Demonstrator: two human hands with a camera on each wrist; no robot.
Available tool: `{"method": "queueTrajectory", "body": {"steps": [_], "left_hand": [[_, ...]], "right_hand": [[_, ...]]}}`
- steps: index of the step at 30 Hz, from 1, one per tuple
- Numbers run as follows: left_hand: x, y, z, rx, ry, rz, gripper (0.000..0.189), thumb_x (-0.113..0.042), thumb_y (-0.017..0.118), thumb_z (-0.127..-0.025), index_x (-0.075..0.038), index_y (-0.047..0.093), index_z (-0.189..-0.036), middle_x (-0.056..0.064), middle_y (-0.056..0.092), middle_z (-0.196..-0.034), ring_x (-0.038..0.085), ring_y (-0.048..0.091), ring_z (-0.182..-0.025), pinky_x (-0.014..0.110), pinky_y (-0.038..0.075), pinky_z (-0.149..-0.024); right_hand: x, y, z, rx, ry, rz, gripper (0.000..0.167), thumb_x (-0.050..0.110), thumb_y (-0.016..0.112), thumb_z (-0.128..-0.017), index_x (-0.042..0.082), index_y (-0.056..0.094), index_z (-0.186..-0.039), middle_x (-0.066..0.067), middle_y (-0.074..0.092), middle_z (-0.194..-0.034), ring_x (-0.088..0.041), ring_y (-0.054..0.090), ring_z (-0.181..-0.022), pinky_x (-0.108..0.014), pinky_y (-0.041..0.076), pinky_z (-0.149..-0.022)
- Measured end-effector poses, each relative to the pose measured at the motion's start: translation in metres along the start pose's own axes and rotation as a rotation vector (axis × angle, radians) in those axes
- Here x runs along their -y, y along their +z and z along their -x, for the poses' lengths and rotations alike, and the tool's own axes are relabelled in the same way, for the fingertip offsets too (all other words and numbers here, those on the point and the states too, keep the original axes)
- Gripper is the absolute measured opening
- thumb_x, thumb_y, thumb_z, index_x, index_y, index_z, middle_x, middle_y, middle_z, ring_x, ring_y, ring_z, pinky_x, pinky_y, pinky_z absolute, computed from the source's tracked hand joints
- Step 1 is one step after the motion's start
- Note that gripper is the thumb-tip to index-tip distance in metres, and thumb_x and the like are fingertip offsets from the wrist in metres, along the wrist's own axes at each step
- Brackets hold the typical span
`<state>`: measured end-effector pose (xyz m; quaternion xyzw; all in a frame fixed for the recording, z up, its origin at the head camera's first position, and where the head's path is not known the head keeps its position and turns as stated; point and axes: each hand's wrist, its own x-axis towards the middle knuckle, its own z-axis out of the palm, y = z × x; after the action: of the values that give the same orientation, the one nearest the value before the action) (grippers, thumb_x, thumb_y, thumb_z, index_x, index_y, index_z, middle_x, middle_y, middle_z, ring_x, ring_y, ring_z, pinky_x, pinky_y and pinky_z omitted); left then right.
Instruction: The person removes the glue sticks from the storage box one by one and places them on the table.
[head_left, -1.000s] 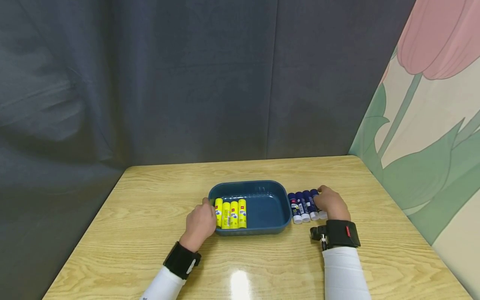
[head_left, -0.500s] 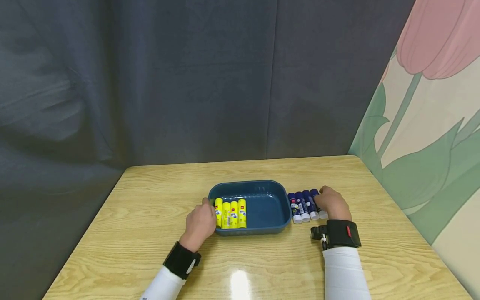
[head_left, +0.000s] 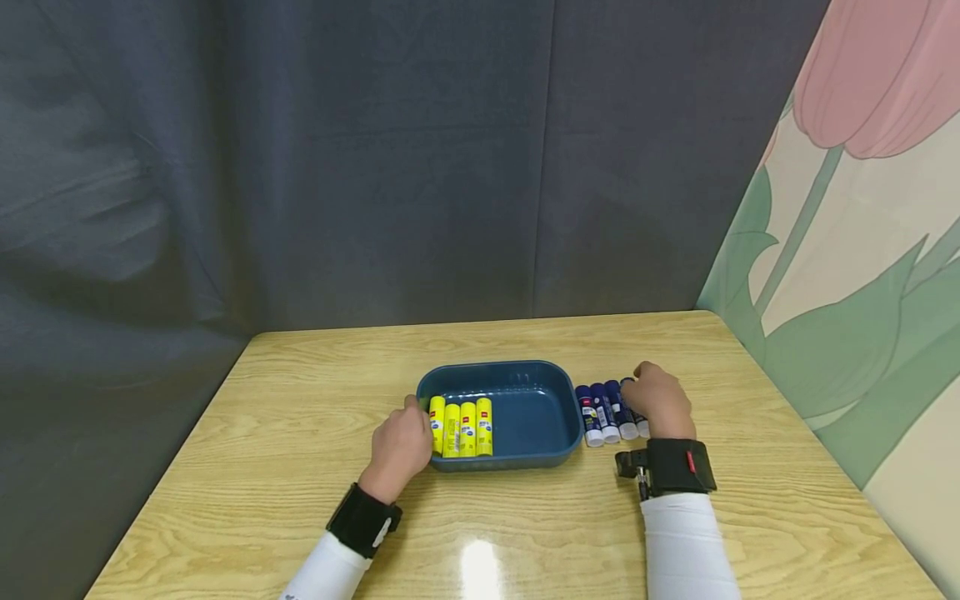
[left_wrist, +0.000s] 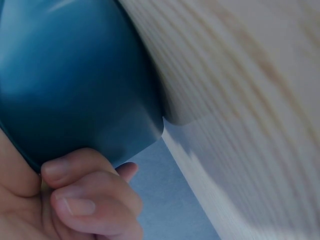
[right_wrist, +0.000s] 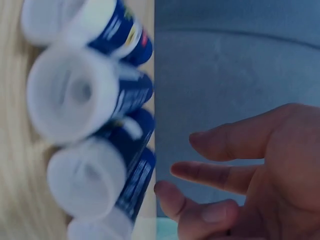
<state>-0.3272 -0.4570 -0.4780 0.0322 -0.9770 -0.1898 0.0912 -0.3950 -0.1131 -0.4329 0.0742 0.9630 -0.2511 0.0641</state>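
In a blue tray [head_left: 528,427] set on the wooden table [head_left: 300,442], four yellow glue sticks [head_left: 468,430] are contained, laid side by side at the left end with labels turned upward. Four dark blue glue sticks [head_left: 604,412], with white ends pointed toward the person, are laid in a row on the table just beside the tray's right end. Eight sticks are thus counted in all, along with one tray and two hands, each worn with a black wrist strap [head_left: 365,521]. The left end of the tray is gripped by the left hand [head_left: 401,442], its fingers curled at the rim. The right hand [head_left: 662,402] is held over the far end of the rightmost blue stick; in the right wrist view its fingertips are parted, some fingers stretched and others bent, with nothing held between them. Compared with half a second earlier, the right hand has been shifted slightly toward the tray and away from the person; the left hand, tray and yellow sticks are unchanged in position.
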Motion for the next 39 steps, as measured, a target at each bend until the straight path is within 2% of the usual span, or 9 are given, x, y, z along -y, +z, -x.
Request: {"method": "queueTrajectory", "body": {"steps": [5, 12, 16, 20, 25, 28, 35, 39], "left_hand": [[0.000, 0.000, 0.000, 0.009, -0.007, -0.003, 0.036, -0.019, 0.033, -0.091, 0.010, 0.042, -0.109, 0.005, 0.043, -0.054, 0.014, 0.041, -0.039, 0.027, 0.031, -0.034], [-0.001, 0.000, 0.000, 0.014, -0.013, -0.001, 0.037, -0.020, 0.033, -0.090, 0.010, 0.042, -0.110, 0.005, 0.043, -0.054, 0.014, 0.042, -0.039, 0.027, 0.030, -0.034], [-0.001, 0.001, 0.000, 0.010, -0.010, 0.001, 0.037, -0.020, 0.033, -0.090, 0.010, 0.042, -0.110, 0.005, 0.043, -0.053, 0.014, 0.041, -0.039, 0.027, 0.030, -0.034], [-0.001, 0.002, 0.000, 0.007, -0.007, -0.005, 0.037, -0.020, 0.033, -0.090, 0.010, 0.042, -0.110, 0.005, 0.043, -0.053, 0.014, 0.041, -0.038, 0.027, 0.030, -0.033], [-0.001, 0.002, 0.000, 0.014, -0.008, -0.006, 0.036, -0.020, 0.033, -0.090, 0.010, 0.042, -0.110, 0.005, 0.043, -0.054, 0.014, 0.041, -0.039, 0.027, 0.030, -0.034], [0.000, 0.001, 0.000, 0.010, -0.009, -0.016, 0.036, -0.020, 0.033, -0.090, 0.009, 0.043, -0.109, 0.005, 0.043, -0.053, 0.014, 0.041, -0.039, 0.027, 0.030, -0.034], [0.001, 0.001, -0.001, -0.009, -0.003, -0.025, 0.035, -0.020, 0.034, -0.090, 0.009, 0.044, -0.107, 0.005, 0.042, -0.052, 0.013, 0.041, -0.038, 0.027, 0.030, -0.033], [0.001, 0.001, -0.001, -0.010, -0.002, -0.022, 0.034, -0.020, 0.034, -0.090, 0.009, 0.044, -0.106, 0.005, 0.042, -0.052, 0.013, 0.041, -0.038, 0.027, 0.030, -0.033]], "right_hand": [[0.017, 0.003, 0.005, 0.002, -0.045, 0.000, 0.045, 0.021, 0.041, -0.084, -0.005, 0.040, -0.121, -0.030, 0.046, -0.112, -0.041, 0.050, -0.091, -0.051, 0.039, -0.066], [0.041, 0.013, 0.012, 0.032, -0.129, 0.075, 0.045, 0.028, 0.039, -0.088, -0.003, 0.043, -0.120, -0.026, 0.052, -0.106, -0.036, 0.054, -0.085, -0.048, 0.041, -0.062], [0.052, 0.019, 0.017, 0.062, -0.157, 0.104, 0.045, 0.030, 0.039, -0.089, -0.002, 0.044, -0.120, -0.025, 0.051, -0.107, -0.035, 0.053, -0.085, -0.047, 0.040, -0.062], [0.062, 0.025, 0.022, 0.081, -0.162, 0.111, 0.040, 0.025, 0.041, -0.088, -0.002, 0.047, -0.117, -0.023, 0.052, -0.104, -0.031, 0.052, -0.079, -0.046, 0.039, -0.061], [0.068, 0.031, 0.022, 0.093, -0.137, 0.148, 0.035, 0.018, 0.040, -0.087, -0.001, 0.050, -0.114, -0.017, 0.054, -0.089, -0.026, 0.050, -0.067, -0.041, 0.037, -0.053], [0.069, 0.033, 0.022, 0.094, -0.132, 0.169, 0.033, 0.017, 0.040, -0.087, 0.000, 0.051, -0.114, -0.015, 0.054, -0.086, -0.025, 0.050, -0.064, -0.038, 0.037, -0.051], [0.071, 0.036, 0.021, 0.095, -0.149, 0.193, 0.030, 0.013, 0.041, -0.086, -0.002, 0.050, -0.111, -0.017, 0.054, -0.082, -0.025, 0.050, -0.061, -0.039, 0.038, -0.049], [0.071, 0.039, 0.020, 0.085, -0.157, 0.207, 0.030, 0.011, 0.043, -0.084, -0.004, 0.049, -0.110, -0.018, 0.054, -0.082, -0.026, 0.050, -0.063, -0.046, 0.040, -0.056]]}}
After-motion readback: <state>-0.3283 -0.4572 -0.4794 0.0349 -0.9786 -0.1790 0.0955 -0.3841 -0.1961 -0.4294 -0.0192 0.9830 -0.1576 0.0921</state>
